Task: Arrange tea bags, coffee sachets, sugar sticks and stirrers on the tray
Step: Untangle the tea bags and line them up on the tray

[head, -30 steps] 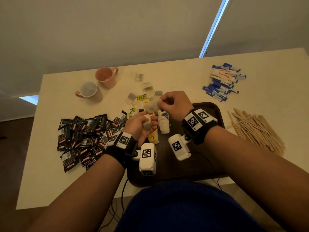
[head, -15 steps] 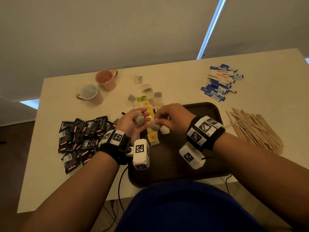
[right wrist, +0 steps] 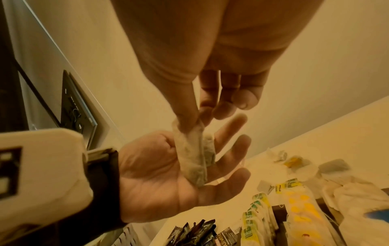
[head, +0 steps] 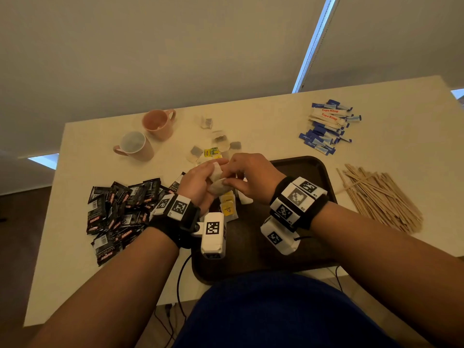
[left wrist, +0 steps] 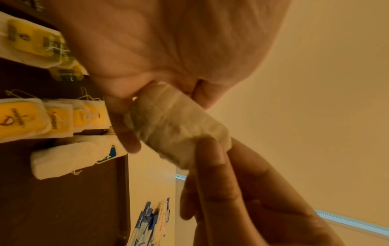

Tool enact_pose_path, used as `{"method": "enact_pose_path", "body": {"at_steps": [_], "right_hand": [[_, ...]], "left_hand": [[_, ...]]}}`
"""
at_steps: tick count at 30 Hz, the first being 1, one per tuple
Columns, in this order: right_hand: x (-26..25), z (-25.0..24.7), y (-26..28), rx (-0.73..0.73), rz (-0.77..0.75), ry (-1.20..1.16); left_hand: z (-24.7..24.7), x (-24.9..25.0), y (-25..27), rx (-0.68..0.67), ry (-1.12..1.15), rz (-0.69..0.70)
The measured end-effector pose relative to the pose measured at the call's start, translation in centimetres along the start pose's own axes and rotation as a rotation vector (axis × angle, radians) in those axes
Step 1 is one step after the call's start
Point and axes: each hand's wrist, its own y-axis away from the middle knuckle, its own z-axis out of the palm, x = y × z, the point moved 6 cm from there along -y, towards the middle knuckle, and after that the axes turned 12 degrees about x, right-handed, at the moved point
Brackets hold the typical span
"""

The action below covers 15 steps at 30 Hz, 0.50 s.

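Observation:
Both hands meet over the far left corner of the dark brown tray (head: 301,167). My right hand (head: 231,180) pinches one end of a pale tea bag (right wrist: 192,153) between thumb and forefinger. The bag hangs against the upturned palm of my left hand (right wrist: 168,174). A second tea bag (head: 217,172) sits in the left hand's fingers, and one left digit curls against the paper (left wrist: 174,124). A row of yellow-tagged tea bags (head: 227,209) lies on the tray below the hands. Black coffee sachets (head: 120,212), blue-and-white sugar sticks (head: 326,126) and wooden stirrers (head: 381,197) lie on the table.
Two pink cups (head: 158,123) (head: 134,145) stand at the back left. Loose tea bags (head: 218,141) are scattered behind the hands. The sachet pile borders the tray's left side, the stirrer pile its right. Wrist-camera cables hang off the table's near edge.
My right hand has come down from above with its tea bag and brought it to the left palm. The two hands have drawn close together.

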Motion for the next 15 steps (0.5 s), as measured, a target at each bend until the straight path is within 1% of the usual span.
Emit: {"method": "enact_pose_path", "body": {"at_steps": [3,5,8,10,12,15], "right_hand": [[0.4,-0.5,0.2,0.024,0.027,-0.004],[0.7,-0.7,0.3,0.013,0.047,0.012],[1.2,-0.8,0.6,-0.005,0.065,0.024],[1.3,-0.8,0.7,-0.007,0.068,0.028],[1.2,-0.8,0.8,-0.002,0.063,0.023],[0.6,-1.0,0.6,0.0,0.018,-0.003]], "left_hand": [[-0.7,1.0,-0.4,0.045,-0.143,0.149],[-1.0,1.6,-0.6,0.057,-0.254,0.219],[-1.5,2.3,-1.1,0.084,-0.314,0.271],[-1.1,2.7,-0.8,0.059,-0.331,0.287],[-0.6,2.8,-0.4,0.023,-0.281,0.247],[0.3,2.3,-0.2,-0.081,-0.1,0.105]]}}
